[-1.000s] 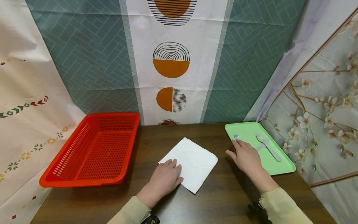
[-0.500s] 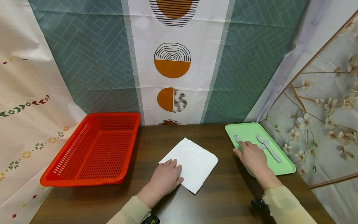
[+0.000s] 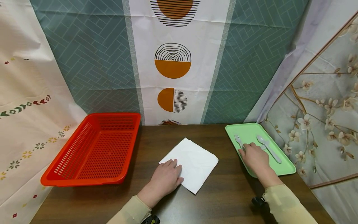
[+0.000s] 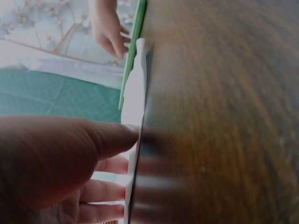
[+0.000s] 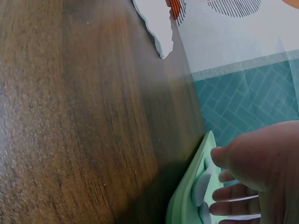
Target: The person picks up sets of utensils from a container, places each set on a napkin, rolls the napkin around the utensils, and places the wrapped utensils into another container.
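Note:
A folded white napkin [image 3: 197, 163] lies on the wooden table. My left hand [image 3: 165, 178] rests on its left corner, fingers straight; in the left wrist view the thumb and fingertips touch the napkin [image 4: 135, 93]. At the right, my right hand [image 3: 255, 157] is over the left side of a green tray [image 3: 250, 129], fingers loosely extended. A pale fork [image 3: 238, 140] lies there, its handle end hidden by the hand. A pale spoon [image 3: 269, 149] lies farther right, across another pale utensil mostly hidden. Nothing is gripped in the right wrist view, where the fingers [image 5: 233, 192] are above pale handles.
A red plastic basket [image 3: 112, 149] with slotted walls stands at the table's left. Patterned cloths hang behind the table and along both sides. The brown tabletop [image 3: 218, 199] shows between the napkin and the tray.
My right hand has moved right and slightly nearer to me over the tray, uncovering more of the fork. The left hand and napkin have stayed in place.

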Demonstrator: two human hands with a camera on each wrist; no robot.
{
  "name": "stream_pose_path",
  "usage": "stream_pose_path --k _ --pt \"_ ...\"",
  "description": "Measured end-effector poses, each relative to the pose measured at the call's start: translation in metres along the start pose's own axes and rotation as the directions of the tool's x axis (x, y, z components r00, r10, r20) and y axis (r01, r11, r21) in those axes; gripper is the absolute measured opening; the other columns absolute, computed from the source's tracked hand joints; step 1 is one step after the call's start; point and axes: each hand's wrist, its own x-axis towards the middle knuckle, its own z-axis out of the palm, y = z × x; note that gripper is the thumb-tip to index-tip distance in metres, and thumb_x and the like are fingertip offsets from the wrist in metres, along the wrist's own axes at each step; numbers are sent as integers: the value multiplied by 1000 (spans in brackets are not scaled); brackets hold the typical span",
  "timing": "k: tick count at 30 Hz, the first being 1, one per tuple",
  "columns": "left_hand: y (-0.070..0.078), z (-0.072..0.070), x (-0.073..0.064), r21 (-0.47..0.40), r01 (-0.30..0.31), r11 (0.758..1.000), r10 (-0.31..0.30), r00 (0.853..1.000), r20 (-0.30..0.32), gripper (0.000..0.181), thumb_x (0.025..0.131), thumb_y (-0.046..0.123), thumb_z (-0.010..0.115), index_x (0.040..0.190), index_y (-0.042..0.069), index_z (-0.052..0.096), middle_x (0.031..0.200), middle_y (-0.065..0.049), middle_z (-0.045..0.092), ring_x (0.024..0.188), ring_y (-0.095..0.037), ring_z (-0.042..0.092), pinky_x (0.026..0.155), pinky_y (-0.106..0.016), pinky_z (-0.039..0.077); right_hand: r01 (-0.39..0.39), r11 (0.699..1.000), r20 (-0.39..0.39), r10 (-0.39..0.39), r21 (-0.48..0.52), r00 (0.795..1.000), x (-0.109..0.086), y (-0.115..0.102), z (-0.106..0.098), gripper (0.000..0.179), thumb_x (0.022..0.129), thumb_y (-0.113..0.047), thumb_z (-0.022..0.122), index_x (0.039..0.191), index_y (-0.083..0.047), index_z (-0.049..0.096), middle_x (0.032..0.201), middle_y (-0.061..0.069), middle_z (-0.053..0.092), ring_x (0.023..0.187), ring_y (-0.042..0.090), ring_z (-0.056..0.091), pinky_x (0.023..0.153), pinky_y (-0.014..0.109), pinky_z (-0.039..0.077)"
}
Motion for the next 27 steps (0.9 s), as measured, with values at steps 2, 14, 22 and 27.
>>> stream_pose_path --k 2,14,22,27 --pt "0 0 0 1 -1 1000 1 1000 -3 43 100 40 82 130 10 77 143 -18 71 132 -35 66 106 -54 56 0 1000 -1 0 -1 1000 0 1 0 36 109 -24 67 128 6 69 108 29 65 93 54 65 73 68 55" --pt "0 -1 -1 5 -7 1000 8 1000 -17 41 99 40 82 127 9 77 141 -18 71 130 -35 67 104 -54 57 2 1000 -4 -2 -4 1000 5 4 2 22 106 -18 68 106 3 71 94 24 63 88 52 64 67 67 54" --pt "1 -1 0 1 -4 1000 4 1000 -12 43 100 41 82 129 10 78 141 -18 71 130 -35 67 104 -54 57 12 1000 18 -12 -18 1000 7 5 3 19 105 -16 68 97 1 69 88 21 62 85 50 65 65 65 54" --pt "0 0 -1 11 -10 1000 10 1000 -18 42 100 41 82 127 10 77 140 -17 71 128 -35 67 103 -53 57 9 1000 25 -8 -15 1000 9 5 4 16 104 -14 69 96 0 69 85 19 62 79 47 66 62 63 54"
